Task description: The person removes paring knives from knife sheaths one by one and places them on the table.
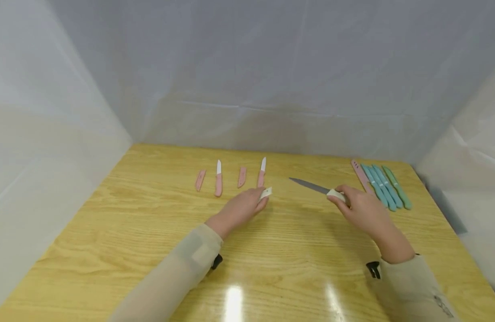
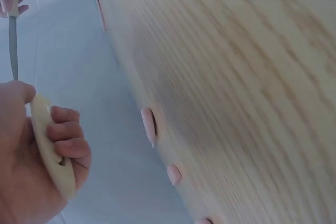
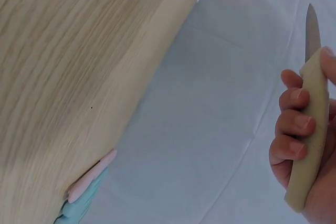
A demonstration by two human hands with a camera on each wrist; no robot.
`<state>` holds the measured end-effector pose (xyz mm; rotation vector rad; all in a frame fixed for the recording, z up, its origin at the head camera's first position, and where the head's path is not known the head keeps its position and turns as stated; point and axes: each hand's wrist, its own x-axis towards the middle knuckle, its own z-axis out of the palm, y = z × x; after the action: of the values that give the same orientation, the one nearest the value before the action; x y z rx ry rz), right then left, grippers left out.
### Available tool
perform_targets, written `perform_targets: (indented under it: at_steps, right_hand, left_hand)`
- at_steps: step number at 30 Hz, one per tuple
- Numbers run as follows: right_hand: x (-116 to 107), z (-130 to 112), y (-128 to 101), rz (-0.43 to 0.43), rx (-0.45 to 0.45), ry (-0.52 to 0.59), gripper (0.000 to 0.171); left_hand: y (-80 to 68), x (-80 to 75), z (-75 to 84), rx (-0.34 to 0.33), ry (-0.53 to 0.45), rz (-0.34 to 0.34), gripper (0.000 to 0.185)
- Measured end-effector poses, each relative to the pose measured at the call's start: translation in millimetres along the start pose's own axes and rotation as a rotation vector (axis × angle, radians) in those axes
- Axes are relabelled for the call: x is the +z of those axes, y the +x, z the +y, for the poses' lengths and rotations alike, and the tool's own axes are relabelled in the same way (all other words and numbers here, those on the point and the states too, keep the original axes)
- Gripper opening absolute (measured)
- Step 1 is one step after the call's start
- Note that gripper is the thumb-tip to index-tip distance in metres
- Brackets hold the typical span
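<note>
Fingers in the head view clamp: left hand [image 1: 241,209], a cream sheath [image 1: 266,193]; right hand [image 1: 365,211], a cream-handled knife [image 1: 316,187]. Left wrist: blade [image 2: 13,51] beyond the fingers. Right wrist: handle [image 3: 319,113] inside curled fingers. Unsheathing seems done; setting down calls for a guarded tip.

In the head view, the cream sheath [image 1: 266,192] is mostly hidden; the left sleeve [image 1: 171,273] is cut off.

Cream-handled knife [image 1: 319,189], grey-bladed; sheath [image 2: 46,148], cream; pink-handled knives [image 1: 219,180], white-bladed; turquoise knives [image 1: 390,191]; green knife [image 1: 398,188]. The desk [image 1: 283,250] shows yellow-brown, streaked wood grain.
</note>
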<state>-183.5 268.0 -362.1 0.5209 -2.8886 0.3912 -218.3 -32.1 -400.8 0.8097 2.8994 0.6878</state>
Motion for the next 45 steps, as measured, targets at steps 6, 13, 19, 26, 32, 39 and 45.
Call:
perform_targets:
  at_steps: [6,13,19,26,32,39,45]
  right_hand:
    - [1.5,2.1,5.4,-0.079,0.055,0.076,0.047]
    - [11.2,3.2,17.5,-0.141,0.130,0.159,0.045]
    - [24.1,1.4,30.5,-0.175,0.225,0.183,0.046]
    - [31.6,4.4,50.0,-0.177,0.351,0.249,0.051]
    - [38.1,14.9,69.8,-0.131,0.413,0.263,0.049]
    - [51.6,21.7,88.4,-0.078,0.410,0.165,0.039]
    - [67.0,15.6,103.0,-0.082,0.438,0.153,0.039]
  left_hand:
    - [6.2,0.2,1.5,-0.020,-0.020,-0.021,0.048]
    - [21.5,-0.1,9.3,-0.067,-0.029,0.051,0.048]
    - [37.9,0.2,16.2,-0.146,-0.091,0.017,0.039]
    - [63.4,2.3,20.2,-0.154,-0.016,0.061,0.034]
    - [81.7,4.6,21.1,-0.206,-0.090,0.072,0.028]
    - [99.7,7.9,24.4,-0.321,-0.147,0.085,0.041]
    - [117.6,19.9,21.7,-0.395,-0.174,0.128,0.043]
